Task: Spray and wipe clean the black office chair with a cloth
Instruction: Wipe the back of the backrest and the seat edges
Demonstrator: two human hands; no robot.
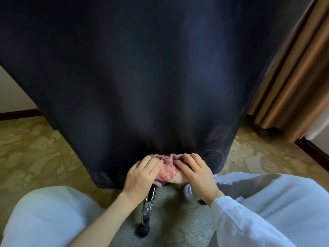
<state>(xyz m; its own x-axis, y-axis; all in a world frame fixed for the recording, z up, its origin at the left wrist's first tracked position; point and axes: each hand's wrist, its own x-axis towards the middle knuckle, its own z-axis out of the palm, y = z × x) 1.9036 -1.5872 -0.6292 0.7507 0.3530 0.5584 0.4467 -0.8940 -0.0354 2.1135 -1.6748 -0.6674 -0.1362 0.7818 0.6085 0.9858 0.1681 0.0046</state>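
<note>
Head view: the black office chair [142, 77] fills the frame, close up. At its lower edge sits the bunched pink cloth [168, 171], gripped by the left hand [140, 175] and right hand [197, 177], fingers [151, 163] curled over its folds. Below, a chrome chair leg [148, 207] stands on patterned carpet [35, 148]

We are viewing a dim, soft-lit scene; above our grip the black chair [142, 77] is showing little detail in shadow, below it the chrome leg [148, 207] is glinting.
</note>
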